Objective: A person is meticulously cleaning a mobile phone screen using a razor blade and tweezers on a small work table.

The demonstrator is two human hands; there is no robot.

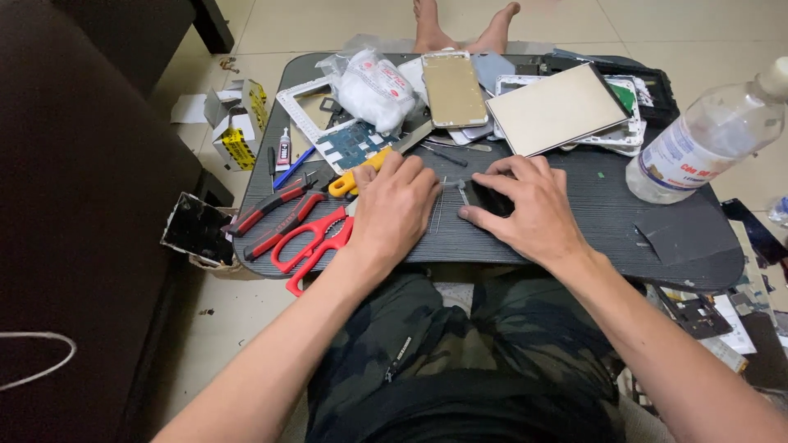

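Keep the right hand (525, 209) pressing the small dark part (484, 197) flat on the desk (591, 221), left hand (394, 205) resting empty and flat beside it

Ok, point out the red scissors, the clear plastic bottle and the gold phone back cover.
red scissors (316, 242), head view, on the red handle loops.
clear plastic bottle (710, 139), head view, on its labelled body.
gold phone back cover (454, 90), head view, on its flat middle.

a low dark worktop (574, 226) sits on the tiled floor (328, 25); on it lie red scissors (312, 246), red-handled pliers (267, 207), a yellow knife (361, 171), gold panels (454, 89) and a clear bottle (706, 139).
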